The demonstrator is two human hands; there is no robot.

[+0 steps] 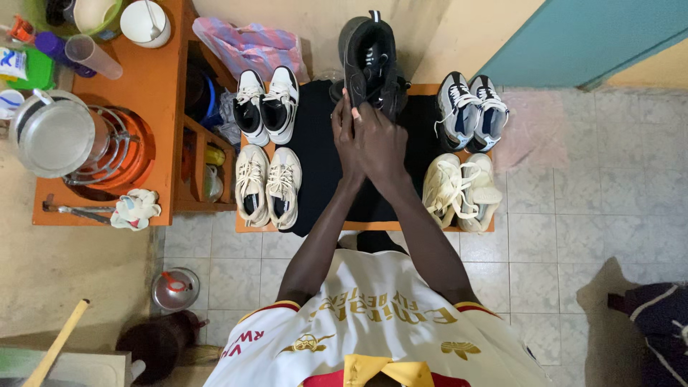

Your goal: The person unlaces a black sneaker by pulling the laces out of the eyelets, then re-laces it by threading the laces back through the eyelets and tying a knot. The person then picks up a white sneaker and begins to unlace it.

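Both my hands hold a black sneaker (369, 57) by its heel end, with its toe pointing away from me. My left hand (345, 135) and my right hand (385, 147) are pressed together, the right partly over the left. The shoe hangs above a black cloth (319, 168) spread over a low orange table (373, 226). Left of the cloth stand a black-and-white pair (266, 104) and a cream pair (267, 185). To its right are a grey-and-white pair (471, 109) and a pale yellow pair (460, 190).
An orange cabinet (161, 107) on the left carries a metal pot lid (54, 136), cups and a rag. A striped cloth (247, 43) lies behind the shoes. A teal door (588, 36) is at the upper right, and a dark bag (656, 308) and a metal lid (175, 288) sit on the tiled floor.
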